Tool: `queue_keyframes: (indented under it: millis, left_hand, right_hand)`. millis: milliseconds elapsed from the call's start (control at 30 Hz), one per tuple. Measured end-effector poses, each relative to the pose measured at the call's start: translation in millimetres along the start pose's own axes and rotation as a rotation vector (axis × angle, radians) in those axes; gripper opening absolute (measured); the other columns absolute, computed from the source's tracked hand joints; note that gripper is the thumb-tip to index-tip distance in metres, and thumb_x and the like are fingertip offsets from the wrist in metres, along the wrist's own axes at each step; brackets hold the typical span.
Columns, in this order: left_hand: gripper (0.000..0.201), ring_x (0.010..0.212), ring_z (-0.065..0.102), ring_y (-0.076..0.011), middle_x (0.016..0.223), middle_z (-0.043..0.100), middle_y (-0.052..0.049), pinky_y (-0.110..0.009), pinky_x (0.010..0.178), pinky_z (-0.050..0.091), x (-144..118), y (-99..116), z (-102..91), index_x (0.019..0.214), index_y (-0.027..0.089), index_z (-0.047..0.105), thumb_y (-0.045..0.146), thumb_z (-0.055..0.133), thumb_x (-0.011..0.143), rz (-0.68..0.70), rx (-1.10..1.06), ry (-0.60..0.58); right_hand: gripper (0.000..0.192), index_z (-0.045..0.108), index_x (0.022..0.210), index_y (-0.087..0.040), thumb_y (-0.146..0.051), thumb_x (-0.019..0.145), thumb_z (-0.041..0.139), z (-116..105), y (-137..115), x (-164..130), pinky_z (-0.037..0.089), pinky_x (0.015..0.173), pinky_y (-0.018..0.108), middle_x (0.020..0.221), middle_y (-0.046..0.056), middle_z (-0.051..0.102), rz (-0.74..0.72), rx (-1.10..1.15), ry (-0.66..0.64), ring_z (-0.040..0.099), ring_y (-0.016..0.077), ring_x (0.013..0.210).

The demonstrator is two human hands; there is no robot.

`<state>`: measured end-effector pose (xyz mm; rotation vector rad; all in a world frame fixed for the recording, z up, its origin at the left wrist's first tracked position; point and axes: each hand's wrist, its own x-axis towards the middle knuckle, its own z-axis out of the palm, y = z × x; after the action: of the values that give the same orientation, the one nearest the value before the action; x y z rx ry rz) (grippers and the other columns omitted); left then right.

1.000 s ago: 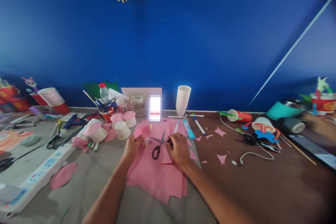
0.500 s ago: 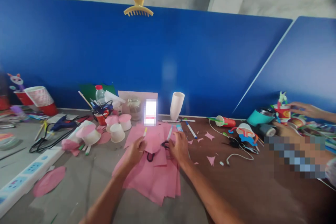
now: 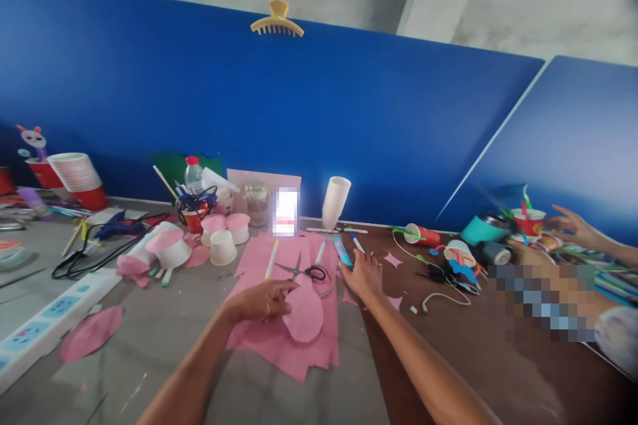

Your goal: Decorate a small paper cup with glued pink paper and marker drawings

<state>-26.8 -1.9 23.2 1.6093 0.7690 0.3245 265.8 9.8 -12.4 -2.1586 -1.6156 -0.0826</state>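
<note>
My left hand [image 3: 265, 301] pinches the left edge of a rounded pink paper piece [image 3: 306, 316], held over a stack of pink paper sheets [image 3: 292, 357]. To the right, my right hand [image 3: 366, 275] has its fingers spread, with fingertips at the lower end of a light-blue tube [image 3: 341, 251]. A blue-capped marker [image 3: 357, 242] lies just beyond those fingers. Dark-handled scissors [image 3: 315, 272] rest partly open on the pink sheets, between my hands. A yellow-and-white marker [image 3: 272, 259] and another white marker [image 3: 321, 251] lie on the sheets too.
Paper cups with pink tops [image 3: 169, 247] and a power strip [image 3: 60, 309] are at left. A bright phone [image 3: 286, 212] and a stack of white cups [image 3: 335, 202] stand at the back. Pink scraps [image 3: 393, 259] lie at right. Another person's hand [image 3: 573, 224] is at far right.
The scissors now lie on the sheets, away from my hands. My left hand has brought the rounded paper nearer, and my right hand has moved right to the blue tube.
</note>
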Motion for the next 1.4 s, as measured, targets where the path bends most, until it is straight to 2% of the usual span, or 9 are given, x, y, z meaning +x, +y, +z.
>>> queue_keyframes:
  millis: [133,233,467,533,700,833,1000,1167,1400]
  left_hand:
    - [0.082,0.041,0.039,-0.0106,0.052,0.055,0.006,-0.022,0.044,0.029,0.1,1.4,2.3,0.143,0.010,0.052,0.054,0.077,0.077,-0.043,0.053,-0.169]
    - [0.079,0.046,0.044,-0.0112,0.057,0.061,0.003,-0.023,0.049,0.032,1.7,1.4,-0.1,0.145,0.009,0.049,0.057,0.068,0.085,-0.038,0.111,-0.155]
    - [0.059,0.074,0.060,-0.0152,0.095,0.067,-0.007,-0.026,0.068,0.047,11.1,-3.8,-3.7,0.129,0.013,0.060,0.057,0.059,0.089,0.219,0.073,0.469]
    - [0.063,0.073,0.060,-0.0131,0.115,0.064,-0.011,-0.026,0.067,0.048,11.1,-3.9,-2.2,0.138,0.018,0.053,0.056,0.060,0.089,0.251,0.045,0.519]
    - [0.070,0.070,0.059,-0.0137,0.110,0.070,-0.008,-0.028,0.068,0.049,9.0,2.5,8.5,0.146,0.020,0.046,0.050,0.065,0.086,0.252,0.147,0.305]
    - [0.056,0.089,0.065,-0.0215,0.123,0.071,-0.011,-0.032,0.080,0.052,12.0,6.9,22.1,0.134,0.021,0.062,0.038,0.072,0.082,0.261,0.439,0.231]
    - [0.028,0.096,0.068,-0.0260,0.108,0.075,-0.012,-0.035,0.085,0.052,16.2,4.6,32.1,0.116,0.018,0.069,0.028,0.059,0.091,0.323,0.676,0.267]
    - [0.024,0.086,0.068,-0.0242,0.097,0.073,-0.010,-0.032,0.075,0.052,16.2,3.7,36.9,0.112,0.015,0.066,0.030,0.054,0.096,0.380,0.752,0.270]
    - [0.026,0.092,0.069,-0.0262,0.102,0.075,-0.010,-0.033,0.078,0.050,13.6,9.5,39.8,0.116,0.017,0.064,0.032,0.053,0.098,0.220,0.791,0.154]
  right_hand:
    - [0.037,0.067,0.120,-0.013,-0.025,0.086,0.067,-0.7,-3.4,-1.5,0.040,0.100,0.049,0.117,0.020,0.072,0.001,0.016,-0.055,0.062,0.0378,0.117]
    - [0.023,0.072,0.105,-0.013,-0.019,0.086,0.061,-5.1,-4.6,0.5,0.042,0.097,0.045,0.108,0.018,0.075,-0.004,0.064,-0.047,0.065,0.0348,0.110]
    - [0.041,0.069,0.108,-0.010,-0.030,0.097,0.035,-37.9,1.3,-8.6,0.051,0.080,0.034,0.095,0.015,0.074,-0.039,0.328,0.046,0.068,0.0264,0.089]
    - [0.046,0.070,0.107,-0.013,-0.039,0.099,0.033,-46.6,0.9,-22.4,0.051,0.068,0.029,0.081,0.008,0.072,-0.105,0.419,0.003,0.066,0.0219,0.074]
    - [0.040,0.074,0.089,-0.017,-0.046,0.095,0.048,-51.1,-9.8,-59.6,0.042,0.056,0.025,0.066,0.002,0.062,-0.296,0.808,-0.203,0.055,0.0162,0.060]
    - [0.043,0.073,0.084,-0.017,-0.052,0.094,0.050,-45.8,-19.2,-72.4,0.039,0.056,0.025,0.064,0.000,0.056,-0.226,0.974,-0.240,0.049,0.0146,0.058]
    - [0.056,0.071,0.083,-0.017,-0.067,0.092,0.049,-40.3,-25.6,-80.8,0.038,0.055,0.026,0.062,-0.001,0.053,-0.180,1.086,-0.291,0.046,0.0146,0.058]
    - [0.056,0.067,0.088,-0.018,-0.072,0.086,0.057,-34.6,-30.2,-89.9,0.034,0.050,0.024,0.063,-0.002,0.053,-0.146,1.156,-0.312,0.043,0.0121,0.054]
    - [0.059,0.053,0.074,-0.022,-0.079,0.085,0.052,-40.9,-30.0,-93.0,0.023,0.041,0.022,0.049,-0.010,0.033,0.004,1.274,-0.441,0.027,0.0083,0.043]
